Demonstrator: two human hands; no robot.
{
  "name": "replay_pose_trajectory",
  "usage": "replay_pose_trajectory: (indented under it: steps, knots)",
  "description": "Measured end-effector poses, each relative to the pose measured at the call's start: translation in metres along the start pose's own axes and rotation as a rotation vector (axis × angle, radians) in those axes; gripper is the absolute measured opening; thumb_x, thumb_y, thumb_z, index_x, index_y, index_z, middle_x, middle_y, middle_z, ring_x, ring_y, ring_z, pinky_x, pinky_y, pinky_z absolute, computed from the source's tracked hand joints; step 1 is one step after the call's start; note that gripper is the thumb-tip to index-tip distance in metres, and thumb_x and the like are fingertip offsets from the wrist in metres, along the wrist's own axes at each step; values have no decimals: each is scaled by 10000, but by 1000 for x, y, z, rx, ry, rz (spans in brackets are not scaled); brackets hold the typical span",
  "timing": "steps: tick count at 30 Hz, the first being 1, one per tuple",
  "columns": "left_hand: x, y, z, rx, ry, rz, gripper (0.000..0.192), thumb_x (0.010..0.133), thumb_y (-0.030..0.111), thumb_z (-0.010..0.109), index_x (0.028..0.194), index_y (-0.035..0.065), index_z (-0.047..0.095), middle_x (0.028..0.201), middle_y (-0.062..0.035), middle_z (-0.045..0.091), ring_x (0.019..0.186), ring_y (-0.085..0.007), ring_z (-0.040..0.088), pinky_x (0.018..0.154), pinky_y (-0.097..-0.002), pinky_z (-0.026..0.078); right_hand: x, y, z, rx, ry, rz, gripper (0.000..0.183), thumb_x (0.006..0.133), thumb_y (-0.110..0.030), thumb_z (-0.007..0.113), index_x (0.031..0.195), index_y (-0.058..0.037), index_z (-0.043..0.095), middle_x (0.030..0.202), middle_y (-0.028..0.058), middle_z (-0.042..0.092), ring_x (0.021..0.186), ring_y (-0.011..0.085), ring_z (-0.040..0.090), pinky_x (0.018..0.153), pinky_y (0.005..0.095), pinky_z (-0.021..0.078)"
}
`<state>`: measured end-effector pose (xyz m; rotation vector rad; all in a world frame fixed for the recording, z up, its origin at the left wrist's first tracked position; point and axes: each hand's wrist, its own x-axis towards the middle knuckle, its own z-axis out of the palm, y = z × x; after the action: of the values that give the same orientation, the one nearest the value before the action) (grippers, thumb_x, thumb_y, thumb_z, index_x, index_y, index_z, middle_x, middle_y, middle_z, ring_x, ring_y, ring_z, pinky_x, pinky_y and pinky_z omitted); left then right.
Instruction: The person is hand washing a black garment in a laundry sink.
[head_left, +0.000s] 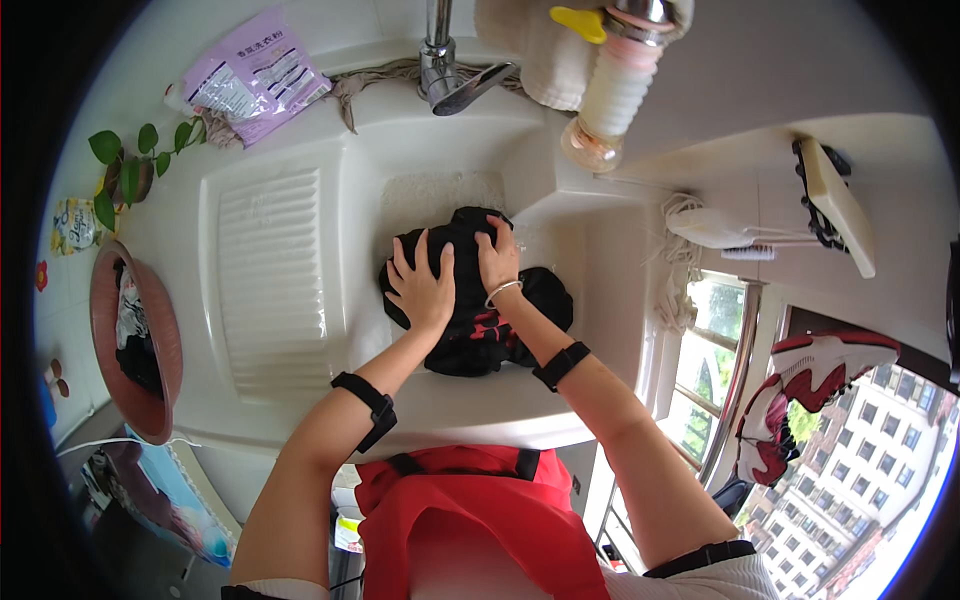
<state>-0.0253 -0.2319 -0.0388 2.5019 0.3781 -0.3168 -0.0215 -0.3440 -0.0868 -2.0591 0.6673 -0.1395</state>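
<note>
A bunched black garment (469, 262) with a red print (489, 325) lies in the basin of a white laundry sink (442, 124), in shallow sudsy water. My left hand (424, 281) rests flat on its left part, fingers spread and holding nothing. On the upper right part of the cloth lies my right hand (498, 259), its fingers bent down against the fabric. Whether they pinch any of it cannot be seen. A silvery bangle (502, 293) circles the right wrist.
Left of the basin is a ribbed washboard (270, 277), then a pink tub (172, 345) holding clothes. Behind stand a chrome faucet (450, 79) and a purple laundry powder bag (255, 75). A ribbed faucet extension (611, 94) hangs above. On the right are a brush (748, 253) and a soap bar (836, 206).
</note>
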Motion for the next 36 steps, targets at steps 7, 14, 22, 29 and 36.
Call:
replay_pose_trajectory:
  steps: [7, 14, 22, 29, 36]
  knots:
    - [15, -46, 37, 20, 291, 264, 347, 877, 322, 543, 1147, 107, 571, 1172, -87, 518, 1064, -329, 452, 897, -479, 360, -26, -11, 38, -322, 46, -155, 483, 815, -386, 629, 1167, -66, 543, 1257, 182, 472, 1134, 414, 418, 966, 451, 365]
    - [49, -22, 55, 250, 333, 183, 281, 870, 369, 513, 945, 113, 604, 924, -45, 570, 873, -278, 504, 731, -417, 360, 37, 15, 52, -414, -31, -456, 149, 852, -187, 562, 796, -51, 536, 827, 131, 557, 827, 360, 517, 716, 449, 411]
    - [56, -39, 50, 257, 327, 174, 250, 863, 348, 520, 904, 118, 608, 855, -44, 566, 817, -262, 512, 712, -399, 352, 66, -16, 46, -502, -208, -481, 171, 849, -250, 564, 793, -88, 577, 798, 91, 592, 799, 323, 563, 708, 450, 445]
    - [54, -29, 55, 147, 364, 221, 244, 851, 361, 526, 872, 133, 609, 854, -36, 558, 804, -258, 500, 725, -405, 349, 149, 32, 57, -150, -201, 205, 227, 837, -189, 534, 968, -22, 616, 938, 163, 654, 797, 330, 638, 703, 386, 496]
    - [53, -33, 53, 185, 275, 179, 269, 870, 345, 485, 948, 114, 596, 917, -50, 559, 842, -266, 499, 738, -401, 342, 140, -35, 80, 905, -1037, 783, 271, 879, -217, 532, 942, 36, 604, 946, 143, 657, 838, 270, 654, 781, 351, 534]
